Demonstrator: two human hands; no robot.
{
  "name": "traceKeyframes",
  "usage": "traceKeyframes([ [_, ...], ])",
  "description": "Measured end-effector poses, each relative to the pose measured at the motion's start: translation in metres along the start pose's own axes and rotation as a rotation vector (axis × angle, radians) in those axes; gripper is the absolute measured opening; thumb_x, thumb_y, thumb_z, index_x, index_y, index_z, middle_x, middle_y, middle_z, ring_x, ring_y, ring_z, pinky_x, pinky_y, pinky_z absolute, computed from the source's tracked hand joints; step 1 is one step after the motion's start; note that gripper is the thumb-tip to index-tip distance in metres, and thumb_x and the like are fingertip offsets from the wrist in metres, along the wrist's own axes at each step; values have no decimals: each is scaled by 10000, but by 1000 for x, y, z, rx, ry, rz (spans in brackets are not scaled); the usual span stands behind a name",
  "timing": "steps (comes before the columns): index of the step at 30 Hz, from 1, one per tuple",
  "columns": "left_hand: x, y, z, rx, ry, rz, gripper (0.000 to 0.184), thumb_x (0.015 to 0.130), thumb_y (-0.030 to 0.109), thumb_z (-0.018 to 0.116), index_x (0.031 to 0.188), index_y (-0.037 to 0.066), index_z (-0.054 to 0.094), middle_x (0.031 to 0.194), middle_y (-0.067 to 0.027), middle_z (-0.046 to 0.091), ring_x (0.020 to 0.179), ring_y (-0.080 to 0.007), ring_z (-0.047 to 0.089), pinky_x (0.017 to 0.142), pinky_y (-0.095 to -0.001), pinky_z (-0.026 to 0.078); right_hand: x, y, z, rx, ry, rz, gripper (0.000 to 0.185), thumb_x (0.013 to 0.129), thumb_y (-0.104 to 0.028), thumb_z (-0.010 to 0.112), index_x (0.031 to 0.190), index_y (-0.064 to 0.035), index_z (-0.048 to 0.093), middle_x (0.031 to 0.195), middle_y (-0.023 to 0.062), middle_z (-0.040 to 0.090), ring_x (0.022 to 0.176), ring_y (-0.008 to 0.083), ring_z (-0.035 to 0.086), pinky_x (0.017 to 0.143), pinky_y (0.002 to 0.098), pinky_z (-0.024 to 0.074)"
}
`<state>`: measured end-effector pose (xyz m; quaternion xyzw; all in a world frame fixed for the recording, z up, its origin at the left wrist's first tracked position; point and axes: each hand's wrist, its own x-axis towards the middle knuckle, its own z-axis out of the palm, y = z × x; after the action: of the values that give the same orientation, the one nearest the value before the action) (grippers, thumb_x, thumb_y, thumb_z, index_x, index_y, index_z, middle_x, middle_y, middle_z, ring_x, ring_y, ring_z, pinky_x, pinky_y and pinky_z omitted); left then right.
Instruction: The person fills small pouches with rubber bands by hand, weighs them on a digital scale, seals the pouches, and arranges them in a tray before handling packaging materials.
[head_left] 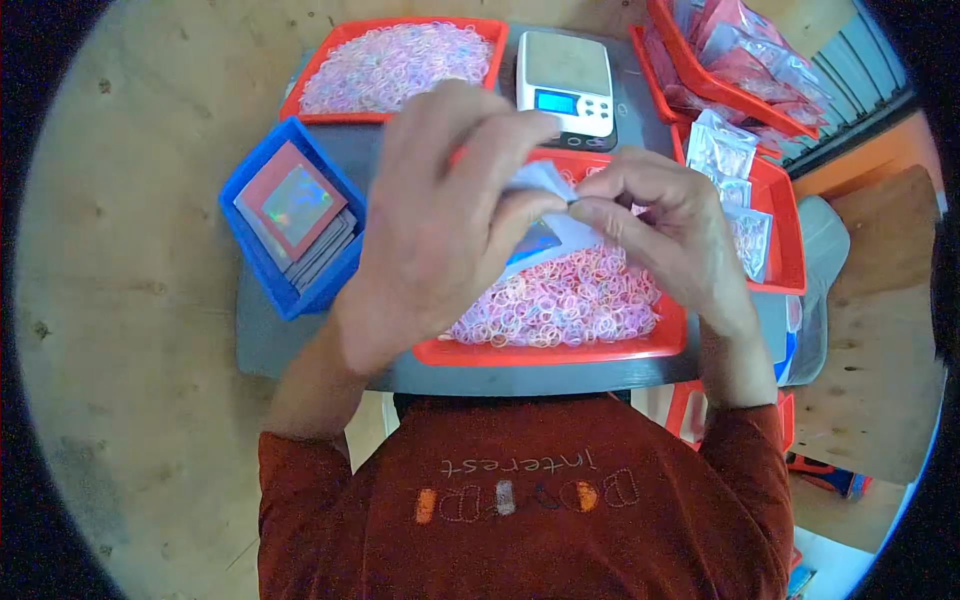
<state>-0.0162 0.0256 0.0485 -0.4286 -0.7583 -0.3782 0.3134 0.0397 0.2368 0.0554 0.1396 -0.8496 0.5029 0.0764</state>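
My left hand (440, 215) is closed on a small packet (545, 240) with a shiny blue patch and white sides. From the right, my right hand (665, 215) pinches the packet's upper edge, its thumb and index finger close to my left fingertips. The packet is tilted above a red tray (560, 353) of small pink and white rings (570, 310). My left fingers hide part of the packet, and whether it holds anything cannot be seen.
Another red tray (345, 117) of rings, a digital scale (565, 80) and a blue box (290, 300) of cards (295, 205) surround the hands. Filled sachets (745, 240) lie in a red tray (788, 230) at right, below stacked trays (735, 90) of packets.
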Motion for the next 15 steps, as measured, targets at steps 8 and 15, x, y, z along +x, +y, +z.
traceKeyframes([
  [8, -21, -1, 12, -56, -40, -71, 219, 776, 96, 854, 796, 40, 643, 694, -59, 595, 624, -204, 561, 574, -328, 440, 2, 19, 4, 415, -4, 274, 116, 922, -142, 762, 912, -37, 712, 692, -29, 617, 595, 11, 556, 435, 175, 432],
  [15, -26, 7, 18, -372, -176, -393, 249, 906, 144, 731, 756, 27, 570, 635, -120, 529, 546, -278, 537, 518, -380, 419, -3, 20, 17, 434, -53, 172, 147, 909, -167, 783, 875, -56, 691, 718, -25, 624, 613, 10, 559, 437, 181, 436],
])
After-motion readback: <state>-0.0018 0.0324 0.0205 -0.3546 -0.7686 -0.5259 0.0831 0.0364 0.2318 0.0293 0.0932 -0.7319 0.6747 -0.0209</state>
